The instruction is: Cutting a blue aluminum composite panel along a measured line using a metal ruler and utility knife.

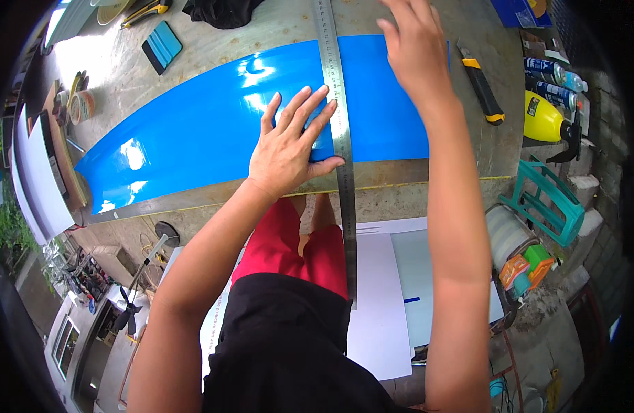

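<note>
A glossy blue vinyl sheet lies across the metal worktable, with a long steel ruler laid over it crosswise. The ruler runs past the near table edge toward my body. My left hand rests spread on the blue sheet, fingertips and thumb at the ruler's left edge. Above the sheet's far right part, my right hand has its thumb held apart and seems to hold nothing; its fingertips reach the picture's top edge. A black and yellow utility knife lies right of the sheet.
A blue squeegee and a black cloth lie beyond the sheet. Tape rolls stand at the left. On the right are spray cans, a yellow spray bottle and a green plastic stool. White sheets lie below the table edge.
</note>
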Available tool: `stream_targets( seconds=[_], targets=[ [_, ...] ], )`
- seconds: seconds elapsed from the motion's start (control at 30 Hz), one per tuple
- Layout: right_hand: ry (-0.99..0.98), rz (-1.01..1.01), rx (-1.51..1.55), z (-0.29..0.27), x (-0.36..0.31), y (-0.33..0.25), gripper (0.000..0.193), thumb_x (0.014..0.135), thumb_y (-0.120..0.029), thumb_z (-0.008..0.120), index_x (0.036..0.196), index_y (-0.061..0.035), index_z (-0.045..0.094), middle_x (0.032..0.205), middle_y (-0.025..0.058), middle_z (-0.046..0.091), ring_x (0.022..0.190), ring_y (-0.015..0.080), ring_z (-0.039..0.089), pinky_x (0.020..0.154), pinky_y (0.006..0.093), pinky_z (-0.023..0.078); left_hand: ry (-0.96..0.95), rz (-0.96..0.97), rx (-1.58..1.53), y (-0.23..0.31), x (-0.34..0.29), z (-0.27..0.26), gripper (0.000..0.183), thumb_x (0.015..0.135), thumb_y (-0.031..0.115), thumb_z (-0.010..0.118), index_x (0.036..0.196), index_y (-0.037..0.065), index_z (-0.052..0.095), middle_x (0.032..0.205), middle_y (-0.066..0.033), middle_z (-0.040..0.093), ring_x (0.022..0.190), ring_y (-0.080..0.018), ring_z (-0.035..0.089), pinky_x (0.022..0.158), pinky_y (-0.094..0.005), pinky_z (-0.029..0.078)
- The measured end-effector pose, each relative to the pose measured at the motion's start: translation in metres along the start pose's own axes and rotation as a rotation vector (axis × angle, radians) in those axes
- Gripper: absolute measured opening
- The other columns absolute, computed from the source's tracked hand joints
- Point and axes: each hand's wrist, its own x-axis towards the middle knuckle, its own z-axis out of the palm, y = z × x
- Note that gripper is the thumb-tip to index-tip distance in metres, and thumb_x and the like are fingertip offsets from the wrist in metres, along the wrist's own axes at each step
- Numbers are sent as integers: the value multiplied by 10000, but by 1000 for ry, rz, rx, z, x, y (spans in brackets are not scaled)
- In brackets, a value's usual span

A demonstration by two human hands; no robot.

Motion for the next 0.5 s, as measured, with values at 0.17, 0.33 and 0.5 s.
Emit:
stream_targets(
  seconds=[0.17, 0.33, 0.5],
  targets=[
    [-80, -88, -56, 31, 38, 24, 326, 878, 2, 715, 1202, -36, 720, 1181, 164, 655, 1136, 401, 609, 1026, 467, 502, 10, 10, -24, -3, 0, 1, 940, 830, 695, 746, 1604, 230, 483, 1692, -53, 405, 1561, -276, 374, 1308, -535, 175],
    [-137, -129, -146, 39, 53, 36, 269, 898, -24, 706, 1165, -50, 728, 1146, 161, 660, 1128, 398, 611, 1011, 467, 506, 17, 6, -18, -4, -1, 2, 963, 819, 710, 749, 1611, 235, 475, 1694, -41, 401, 1564, -270, 369, 1310, -531, 168],
    [72, -214, -180, 47, 63, 43, 188, 906, -32, 697, 1090, -56, 729, 1119, 162, 663, 1099, 396, 611, 983, 497, 506, 15, 5, -48, -2, -1, 3, 1131, 703, 818, 771, 1623, 243, 454, 1695, -33, 394, 1575, -269, 346, 1318, -537, 141]
  ],
)
